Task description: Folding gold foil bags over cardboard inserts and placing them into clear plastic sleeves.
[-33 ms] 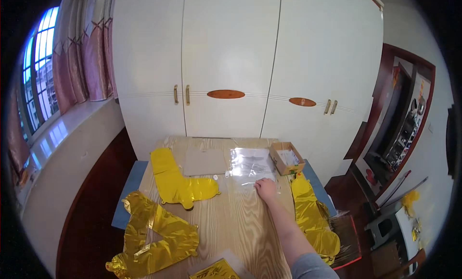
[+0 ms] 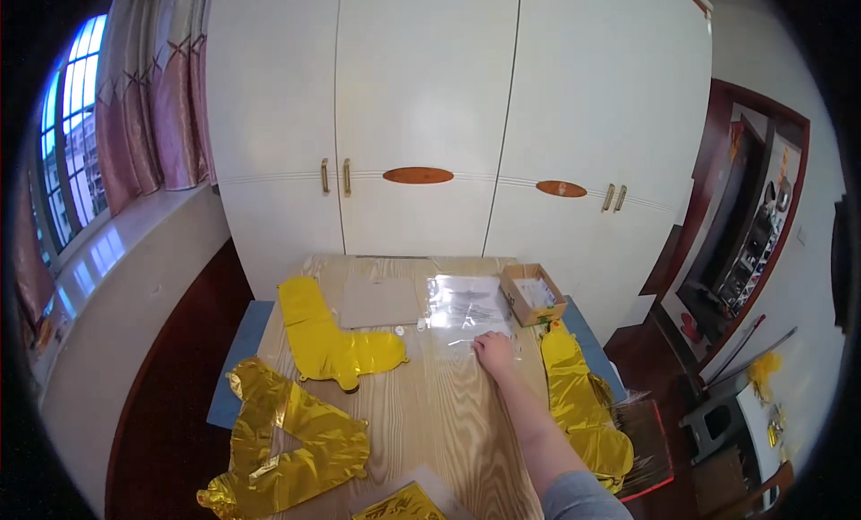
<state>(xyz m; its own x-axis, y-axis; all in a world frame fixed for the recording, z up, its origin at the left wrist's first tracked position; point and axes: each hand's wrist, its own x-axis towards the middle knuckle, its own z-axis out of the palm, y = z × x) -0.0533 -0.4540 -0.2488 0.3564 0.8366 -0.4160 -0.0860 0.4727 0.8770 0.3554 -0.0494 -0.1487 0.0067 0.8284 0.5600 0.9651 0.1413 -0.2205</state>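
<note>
My right hand (image 2: 495, 351) rests at the near edge of a clear plastic bag (image 2: 448, 341), fingers curled together on the film. Inside or under the shiny bag shows a white printed sheet (image 2: 466, 296). My left hand is out of view. Left of the bag lies a flat grey-beige sheet (image 2: 380, 303), with small white round pieces (image 2: 400, 330) by its near edge. A gold L-shaped foil balloon (image 2: 314, 336) lies flat at the left. Nearer is a gold A-shaped foil balloon (image 2: 323, 430). Another gold foil balloon (image 2: 574, 403) lies along the right edge, partly behind my forearm.
An open cardboard box (image 2: 522, 315) with papers or packets inside stands at the table's back right. A folded gold foil piece (image 2: 404, 504) sits at the near edge. White cabinet doors (image 2: 421, 90) rise behind the wooden table (image 2: 439, 412). A grey stool (image 2: 713, 426) stands right.
The whole view has shifted very slightly. My right hand stays at the plastic bag's near edge, and nothing on the table has visibly moved.
</note>
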